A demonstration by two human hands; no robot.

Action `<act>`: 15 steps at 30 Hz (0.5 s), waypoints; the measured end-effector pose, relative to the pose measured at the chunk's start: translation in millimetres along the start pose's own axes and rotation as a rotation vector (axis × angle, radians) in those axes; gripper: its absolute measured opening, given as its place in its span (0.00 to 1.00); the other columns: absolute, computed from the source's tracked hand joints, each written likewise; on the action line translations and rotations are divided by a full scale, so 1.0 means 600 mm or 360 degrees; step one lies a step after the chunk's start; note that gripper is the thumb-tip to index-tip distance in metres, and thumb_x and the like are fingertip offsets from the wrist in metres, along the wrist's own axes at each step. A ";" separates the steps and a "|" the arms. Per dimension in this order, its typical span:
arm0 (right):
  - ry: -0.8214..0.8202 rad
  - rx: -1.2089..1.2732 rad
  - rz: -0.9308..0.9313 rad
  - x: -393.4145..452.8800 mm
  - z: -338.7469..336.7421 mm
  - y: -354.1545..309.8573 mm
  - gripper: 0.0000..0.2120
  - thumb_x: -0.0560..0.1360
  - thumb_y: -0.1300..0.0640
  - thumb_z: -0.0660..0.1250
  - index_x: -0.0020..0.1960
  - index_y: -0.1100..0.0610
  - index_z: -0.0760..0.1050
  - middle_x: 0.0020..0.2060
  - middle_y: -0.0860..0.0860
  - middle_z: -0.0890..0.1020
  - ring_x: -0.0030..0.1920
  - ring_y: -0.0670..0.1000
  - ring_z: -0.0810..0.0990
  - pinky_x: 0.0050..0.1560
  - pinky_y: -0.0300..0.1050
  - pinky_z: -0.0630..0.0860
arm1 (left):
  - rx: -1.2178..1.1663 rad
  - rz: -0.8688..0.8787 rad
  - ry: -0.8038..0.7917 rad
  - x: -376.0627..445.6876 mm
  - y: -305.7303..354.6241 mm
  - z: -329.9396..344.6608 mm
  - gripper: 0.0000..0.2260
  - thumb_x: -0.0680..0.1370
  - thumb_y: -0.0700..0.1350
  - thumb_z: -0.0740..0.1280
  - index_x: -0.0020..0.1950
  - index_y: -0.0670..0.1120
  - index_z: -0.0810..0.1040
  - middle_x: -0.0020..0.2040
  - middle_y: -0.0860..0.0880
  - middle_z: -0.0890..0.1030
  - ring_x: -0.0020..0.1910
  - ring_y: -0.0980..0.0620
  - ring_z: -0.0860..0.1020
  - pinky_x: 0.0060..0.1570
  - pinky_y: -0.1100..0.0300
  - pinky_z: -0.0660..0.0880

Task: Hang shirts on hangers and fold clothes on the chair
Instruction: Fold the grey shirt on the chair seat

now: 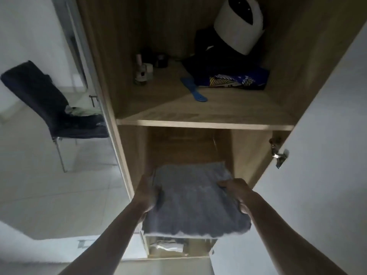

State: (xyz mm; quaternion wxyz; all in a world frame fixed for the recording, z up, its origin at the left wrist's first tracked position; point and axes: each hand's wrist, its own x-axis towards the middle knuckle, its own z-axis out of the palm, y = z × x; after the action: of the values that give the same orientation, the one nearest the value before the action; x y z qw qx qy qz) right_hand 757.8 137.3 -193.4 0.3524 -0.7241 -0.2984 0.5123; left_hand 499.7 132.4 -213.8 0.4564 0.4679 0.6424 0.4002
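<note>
A folded grey garment (194,199) is held between both hands in front of the lower compartment of a wooden wardrobe (206,124). The left hand (147,192) grips its left edge, with the fingers under the cloth. The right hand (237,192) grips the right edge, thumb on top. The far end of the garment reaches into the compartment. At the far left stands a dark chair (39,96) with more clothes (83,114) on the seat.
</note>
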 end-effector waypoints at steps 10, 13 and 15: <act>0.0039 -0.0006 -0.0576 0.417 0.105 -0.025 0.22 0.77 0.61 0.68 0.71 0.58 0.71 0.63 0.53 0.77 0.63 0.58 0.76 0.57 0.46 0.73 | 0.0032 0.0054 0.0190 0.347 -0.089 0.121 0.19 0.82 0.36 0.61 0.73 0.45 0.69 0.58 0.47 0.73 0.48 0.48 0.75 0.51 0.55 0.73; 0.0082 0.0012 -0.0602 0.496 0.133 -0.029 0.22 0.76 0.61 0.69 0.70 0.60 0.71 0.64 0.58 0.77 0.61 0.59 0.77 0.59 0.50 0.76 | -0.0087 -0.0072 0.0150 0.434 -0.120 0.130 0.16 0.83 0.40 0.60 0.71 0.47 0.71 0.56 0.42 0.76 0.43 0.46 0.76 0.52 0.45 0.77; 0.0087 0.0030 -0.0636 0.551 0.150 -0.032 0.21 0.77 0.61 0.69 0.69 0.63 0.72 0.63 0.58 0.77 0.61 0.60 0.77 0.54 0.47 0.75 | -0.0120 -0.0007 0.0160 0.487 -0.132 0.136 0.17 0.83 0.38 0.58 0.72 0.49 0.68 0.56 0.42 0.77 0.43 0.45 0.76 0.46 0.48 0.78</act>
State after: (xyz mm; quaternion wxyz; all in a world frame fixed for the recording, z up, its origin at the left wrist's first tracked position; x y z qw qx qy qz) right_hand 769.0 429.2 -373.9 0.4618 -0.6608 -0.4216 0.4151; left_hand 516.9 402.4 -371.9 0.4417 0.4283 0.6500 0.4460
